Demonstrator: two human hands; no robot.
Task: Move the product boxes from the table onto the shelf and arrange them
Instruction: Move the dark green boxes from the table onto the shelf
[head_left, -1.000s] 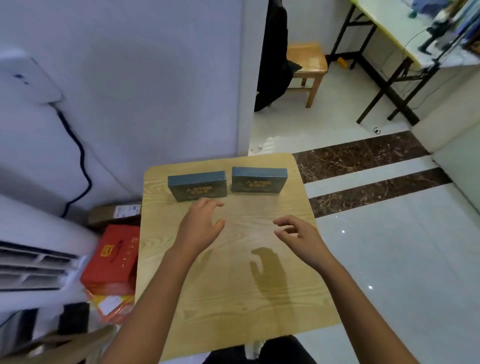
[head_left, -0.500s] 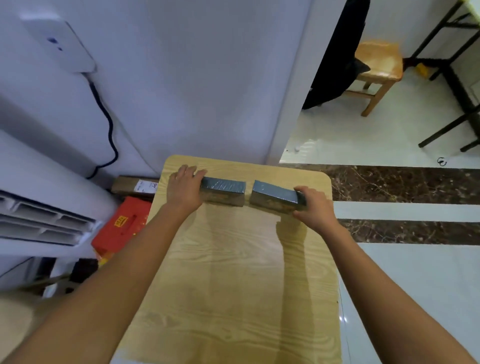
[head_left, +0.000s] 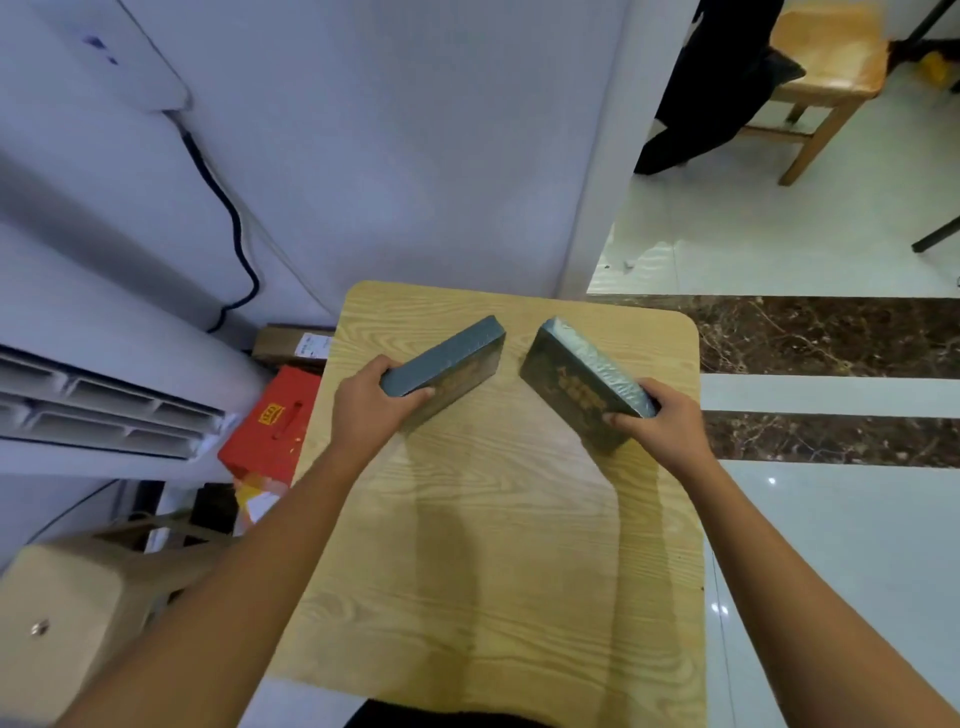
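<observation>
Both my forearms reach forward over the wooden bench (head_left: 498, 545), elbows out wide and wrists angled inward, so my arms form a V that narrows toward the boxes.

My left hand (head_left: 371, 410) has a closed grip on the near end of the left box (head_left: 449, 364): my thumb lies along its front face and my fingers wrap behind, out of sight. From that grip the box runs up and away to the right, tilted on its long edge, with the dark teal top face showing and the gold-printed side facing me.

My right hand (head_left: 662, 423) has a closed grip on the near end of the right box (head_left: 582, 379), fingers curled over the printed face and the thumb side behind the glossy wrapped edge. From this grip the box slants up and away to the left.

The far ends of the two boxes point toward each other, near but apart, with bare bench between them. I cannot tell whether either box is touching the bench or held just above it. Left of my left forearm, down beside the bench, lies a red carton (head_left: 272, 426).
</observation>
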